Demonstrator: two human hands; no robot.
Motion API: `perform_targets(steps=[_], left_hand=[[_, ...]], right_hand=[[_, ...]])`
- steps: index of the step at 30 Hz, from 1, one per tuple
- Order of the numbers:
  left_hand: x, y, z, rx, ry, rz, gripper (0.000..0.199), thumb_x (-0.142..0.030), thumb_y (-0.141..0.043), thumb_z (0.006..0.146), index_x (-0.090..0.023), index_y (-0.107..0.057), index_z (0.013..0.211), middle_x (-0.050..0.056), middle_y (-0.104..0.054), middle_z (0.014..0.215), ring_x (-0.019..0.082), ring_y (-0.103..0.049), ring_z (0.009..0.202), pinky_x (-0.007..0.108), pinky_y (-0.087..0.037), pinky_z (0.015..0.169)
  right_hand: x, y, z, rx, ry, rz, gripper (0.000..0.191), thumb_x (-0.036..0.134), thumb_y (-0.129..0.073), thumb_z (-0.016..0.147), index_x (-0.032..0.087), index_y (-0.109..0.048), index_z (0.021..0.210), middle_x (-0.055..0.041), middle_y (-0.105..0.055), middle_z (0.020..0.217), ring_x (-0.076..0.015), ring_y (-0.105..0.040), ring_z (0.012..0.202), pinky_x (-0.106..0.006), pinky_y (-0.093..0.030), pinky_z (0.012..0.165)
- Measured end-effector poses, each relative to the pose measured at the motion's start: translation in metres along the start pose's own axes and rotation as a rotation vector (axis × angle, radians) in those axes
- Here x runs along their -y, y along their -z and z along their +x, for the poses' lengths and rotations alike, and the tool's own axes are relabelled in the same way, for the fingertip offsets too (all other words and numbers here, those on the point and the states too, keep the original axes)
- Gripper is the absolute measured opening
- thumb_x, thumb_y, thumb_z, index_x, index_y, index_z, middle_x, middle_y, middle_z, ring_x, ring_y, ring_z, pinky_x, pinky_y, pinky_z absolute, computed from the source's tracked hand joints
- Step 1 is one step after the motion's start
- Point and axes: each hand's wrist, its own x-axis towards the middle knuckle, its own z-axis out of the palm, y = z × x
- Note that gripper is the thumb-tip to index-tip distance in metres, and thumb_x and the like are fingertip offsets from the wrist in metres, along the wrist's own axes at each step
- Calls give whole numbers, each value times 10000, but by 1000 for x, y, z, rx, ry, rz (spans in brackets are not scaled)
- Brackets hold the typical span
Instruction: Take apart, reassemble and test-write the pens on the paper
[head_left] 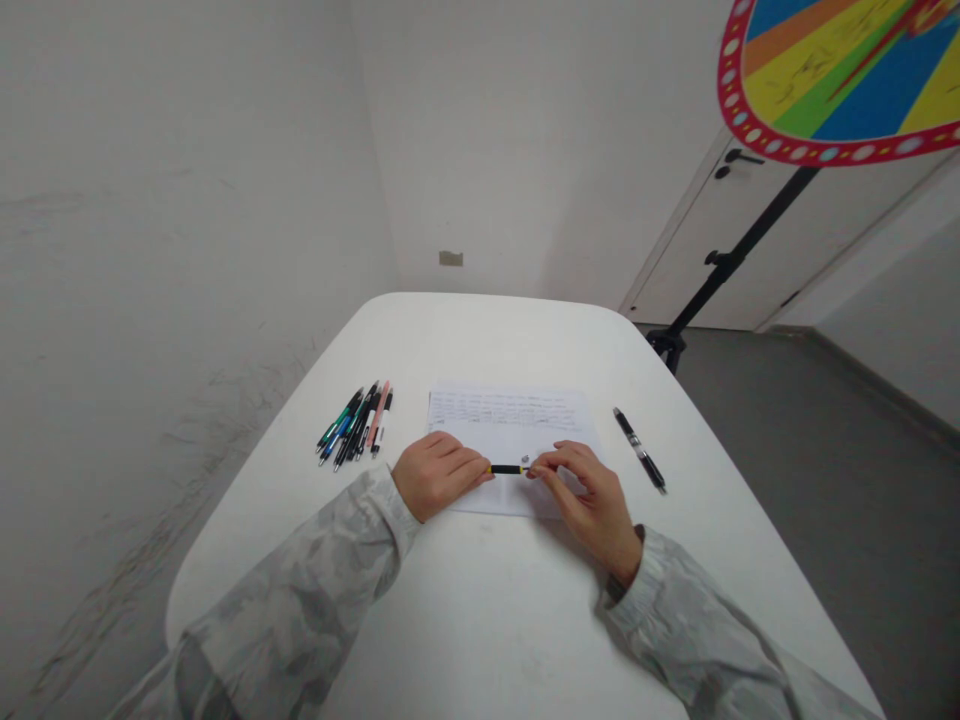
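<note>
1 multicoloured wheel (847, 85) on a stand (739, 258), 1 door (810, 245) behind.

Left: scuffed pale grey wall (187, 200)
Ahead: whitish wall (480, 130), beige rectangular plate (451, 258)
Right: white door (810, 235), black lever handle (742, 157)
Upper right: multicoloured red-rimmed wheel (847, 80), black stand (735, 260)
Underfoot: dark grey floor (742, 400)
Middle: white round-cornered table (480, 340)

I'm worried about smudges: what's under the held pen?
Paper with writing towards its far edge. The left hand and right hand cover parts; anything written there is hidden.
</note>
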Motion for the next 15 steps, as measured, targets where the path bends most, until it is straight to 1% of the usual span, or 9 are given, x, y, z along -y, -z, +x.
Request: perform_targets(steps=[4, 9, 12, 15], left_hand=[[0, 1, 2, -20, 6, 7, 101, -270, -682, 1051, -171, -678, 1034, 6, -792, 870, 150, -669, 743, 323, -493, 718], [-2, 3, 5, 4, 36, 14, 143, -296, -643, 1076, -186, -684, 994, -1, -789, 841, 140, -666, 718, 326, -489, 720], [-4, 3, 7, 5, 26, 11, 140, -290, -646, 1074, -179, -683, 997, 0, -787, 838, 141, -658, 704, 330, -485, 712], [-5, 2, 7, -6, 10, 6, 132, -287, -651, 1072, -175, -677, 1007, -2, -784, 836, 142, -650, 695, 327, -486, 708]], right_hand=[[2, 0, 0, 7, 26, 0, 85, 235, -683, 1011, 284, -743, 977, -35, -792, 897, -261, -701, 936, -481, -551, 966], [1, 0, 0, -26, 75, -5, 92, 215, -685, 1007, 289, -739, 1001, -25, -799, 891, -256, -703, 915, -493, -562, 961], [1, 0, 0, -41, 100, -1, 105, 204, -677, 1008, 290, -736, 1009, -23, -804, 899, -249, -707, 894, -501, -567, 968], [1, 0, 0, -59, 95, -6, 109, 195, -684, 1004, 291, -737, 1004, -19, -806, 908, -243, -709, 898, -494, -568, 973]])
